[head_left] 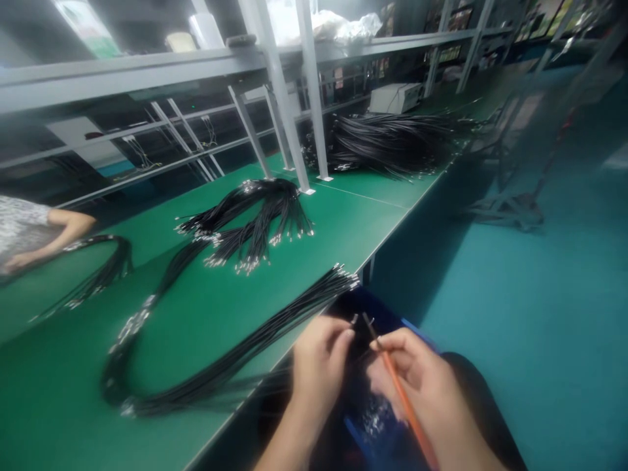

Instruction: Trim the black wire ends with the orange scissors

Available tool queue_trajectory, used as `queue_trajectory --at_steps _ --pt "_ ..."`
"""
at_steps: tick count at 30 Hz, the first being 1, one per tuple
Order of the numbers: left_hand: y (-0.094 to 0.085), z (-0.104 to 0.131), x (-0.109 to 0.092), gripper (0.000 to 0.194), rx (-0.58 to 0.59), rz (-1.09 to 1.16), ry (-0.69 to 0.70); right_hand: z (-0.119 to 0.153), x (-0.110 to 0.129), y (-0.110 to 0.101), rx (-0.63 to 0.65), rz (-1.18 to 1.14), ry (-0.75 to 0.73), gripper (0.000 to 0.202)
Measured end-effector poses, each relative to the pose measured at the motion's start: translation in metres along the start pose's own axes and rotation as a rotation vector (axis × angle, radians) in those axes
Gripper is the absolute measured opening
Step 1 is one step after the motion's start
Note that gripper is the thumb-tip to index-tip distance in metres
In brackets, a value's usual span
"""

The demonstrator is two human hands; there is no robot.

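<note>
Over my lap, my left hand (321, 363) is closed in a pinch at a small metal-tipped end (354, 320), which looks like the end of a black cable. Dark blurred strands run from the table edge toward that hand. My right hand (417, 379) grips a slim orange-handled tool (403, 396) whose thin dark tip points up beside the pinched end; its exact kind is unclear. To the left, a long bundle of black cables (235, 356) with silvery ends curves across the green table (196, 340).
Further back lie a fanned-out cable bundle (265, 216) and a large cable pile (392, 140) near a white box (395, 98). Shelf posts (287, 98) rise from the table. Another person's arm (69, 229) is at the left beside more cables. Below my hands, a blue container (366, 432) holds small clear bits.
</note>
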State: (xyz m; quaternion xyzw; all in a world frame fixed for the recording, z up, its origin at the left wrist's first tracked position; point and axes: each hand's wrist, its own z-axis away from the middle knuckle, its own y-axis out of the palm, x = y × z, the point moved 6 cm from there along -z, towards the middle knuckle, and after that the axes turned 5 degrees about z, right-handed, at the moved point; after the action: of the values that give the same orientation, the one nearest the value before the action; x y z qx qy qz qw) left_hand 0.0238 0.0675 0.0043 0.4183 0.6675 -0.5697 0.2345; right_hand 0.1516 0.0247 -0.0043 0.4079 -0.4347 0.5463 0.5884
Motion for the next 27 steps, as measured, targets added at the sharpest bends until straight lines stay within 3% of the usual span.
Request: queue_trajectory --at_steps 2,4,8,12,15,18,22,24,27 --pt "0.019 0.003 -0.002 0.012 0.222 -0.161 0.061 -0.003 0.003 -0.010 -0.122 0.065 -0.121 0.023" --pt "0.024 0.005 0.001 0.014 0.314 -0.326 0.105 -0.010 0.008 -0.013 -0.181 0.229 -0.250 0.023" --pt "-0.013 -0.008 0.026 0.011 -0.009 -0.628 -0.013 -0.033 0.010 0.005 -0.134 0.591 -0.435 0.017" --pt "-0.026 -0.018 0.046 0.007 -0.073 -0.713 -0.018 -0.055 -0.016 0.020 -0.061 0.734 -0.339 0.009" --pt "-0.024 -0.019 0.051 0.012 -0.076 -0.713 0.018 -0.058 -0.039 0.017 -0.008 0.676 -0.271 0.017" --pt "-0.026 -0.019 0.047 0.014 -0.110 -0.676 0.023 -0.056 -0.048 0.000 -0.014 0.524 -0.230 0.010" --pt "-0.033 -0.024 0.023 0.007 -0.146 -0.561 -0.013 -0.056 -0.029 -0.034 -0.165 0.305 -0.213 0.028" --pt "-0.028 -0.026 0.004 0.011 -0.068 -0.435 0.012 -0.056 -0.015 -0.042 -0.188 0.198 -0.218 0.032" --pt "-0.015 -0.023 -0.023 0.009 0.080 -0.073 0.093 -0.050 -0.003 -0.037 -0.122 -0.139 -0.205 0.033"
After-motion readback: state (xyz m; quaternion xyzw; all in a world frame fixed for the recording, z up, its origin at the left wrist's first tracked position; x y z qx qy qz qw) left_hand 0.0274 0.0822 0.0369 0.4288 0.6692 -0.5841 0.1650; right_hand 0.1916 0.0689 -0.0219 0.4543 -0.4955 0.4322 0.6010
